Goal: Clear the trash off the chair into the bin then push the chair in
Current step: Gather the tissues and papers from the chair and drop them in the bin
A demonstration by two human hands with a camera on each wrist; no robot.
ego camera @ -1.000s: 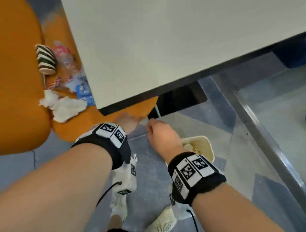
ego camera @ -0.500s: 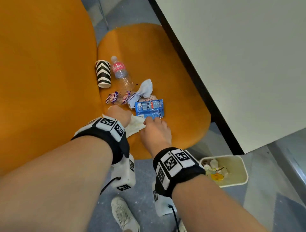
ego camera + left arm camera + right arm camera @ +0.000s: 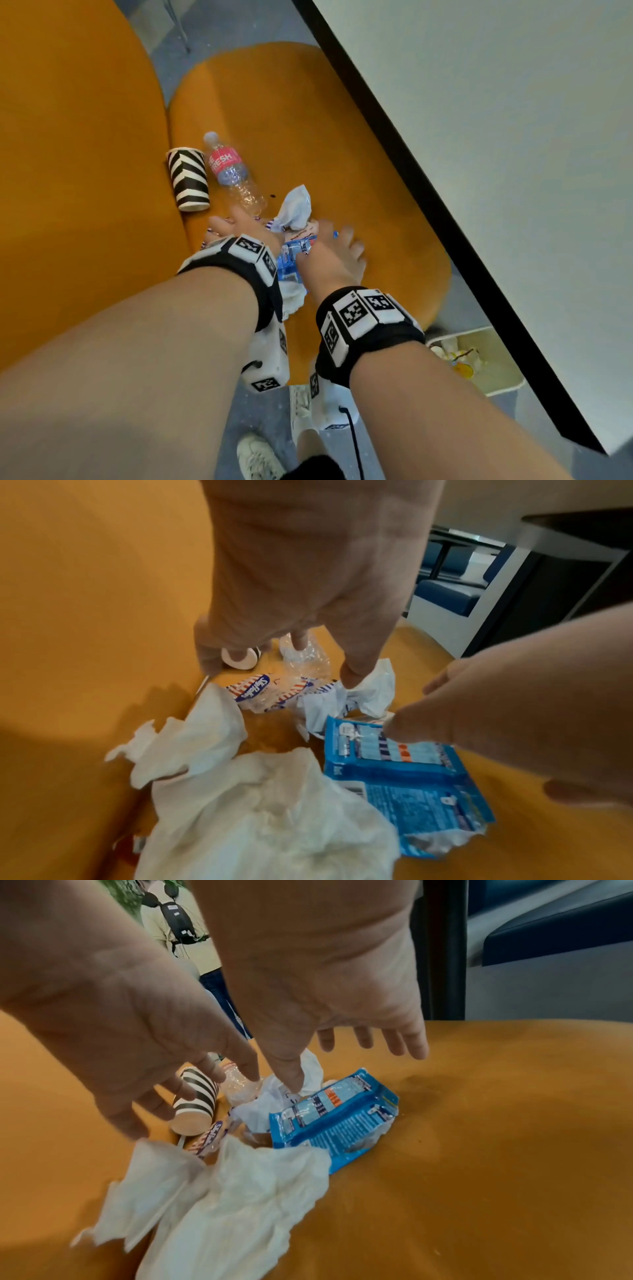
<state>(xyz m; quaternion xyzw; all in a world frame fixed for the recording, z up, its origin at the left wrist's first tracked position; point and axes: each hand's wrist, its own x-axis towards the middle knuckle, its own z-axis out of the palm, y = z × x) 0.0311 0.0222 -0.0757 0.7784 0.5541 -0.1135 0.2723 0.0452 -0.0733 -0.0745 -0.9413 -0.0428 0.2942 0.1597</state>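
Observation:
Trash lies on the orange chair seat [image 3: 308,120]: a striped paper cup [image 3: 187,178] on its side, a clear bottle [image 3: 233,171] with a red label, a crumpled white wrapper [image 3: 294,207], a blue packet [image 3: 335,1115], striped candy wrappers [image 3: 263,693] and white tissues [image 3: 260,804]. My left hand [image 3: 239,219] hovers over the candy wrappers with fingers spread, its thumb [image 3: 356,674] touching the crumpled wrapper. My right hand [image 3: 339,240] is spread above the blue packet, and one of its fingers [image 3: 400,726] touches the packet's top edge. Neither hand holds anything.
A cream bin [image 3: 503,380] with some trash inside stands on the floor at the lower right, partly under the white table [image 3: 479,137]. The table's dark edge runs close along the seat's right side. The chair's orange backrest [image 3: 68,154] rises at the left. My shoes show below.
Both hands have moved forward from the seat's front edge to above the trash pile, fingers spreading. The head view has moved closer over the seat.

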